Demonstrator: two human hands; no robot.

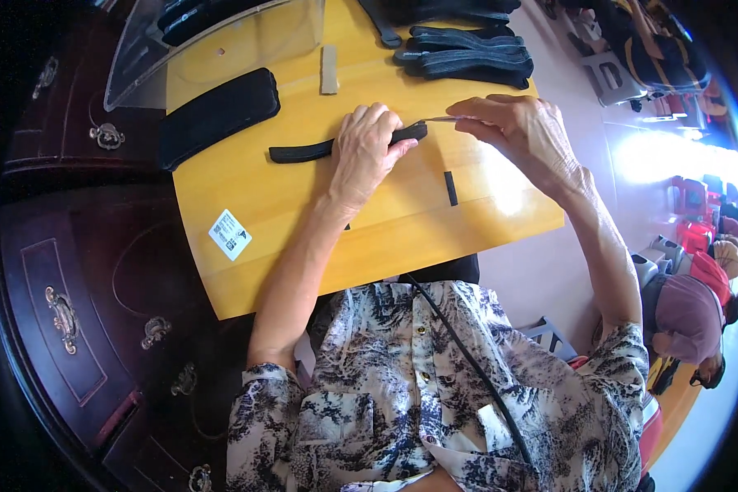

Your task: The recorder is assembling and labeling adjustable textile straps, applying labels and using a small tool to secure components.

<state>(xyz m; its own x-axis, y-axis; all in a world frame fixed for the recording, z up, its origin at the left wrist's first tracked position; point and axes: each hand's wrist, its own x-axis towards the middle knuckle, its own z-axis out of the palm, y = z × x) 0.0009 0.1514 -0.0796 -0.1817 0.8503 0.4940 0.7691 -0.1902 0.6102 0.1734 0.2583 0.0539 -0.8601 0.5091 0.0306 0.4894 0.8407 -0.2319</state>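
A narrow black fabric strip (pixel 299 153) lies across the yellow table (pixel 385 221). My left hand (pixel 365 152) is closed over it, fingers wrapped round the strip near its right end. In my right hand (pixel 521 131), a thin, shiny metal tool (pixel 441 120) is pinched between thumb and fingers. Its tip meets the strip's right end, just beside my left fingertips. Whether the tool is tweezers or a pick is too small to tell. A short black piece (pixel 451 189) rests on the table below my right hand.
A wide black padded piece (pixel 220 116) lies at the left, below a clear plastic bin (pixel 246 41). Folded black straps (pixel 467 57) are piled at the back right, and a beige strip (pixel 329 70) lies between. Dark drawers (pixel 66 320) stand left; other people (pixel 685 320) sit far right.
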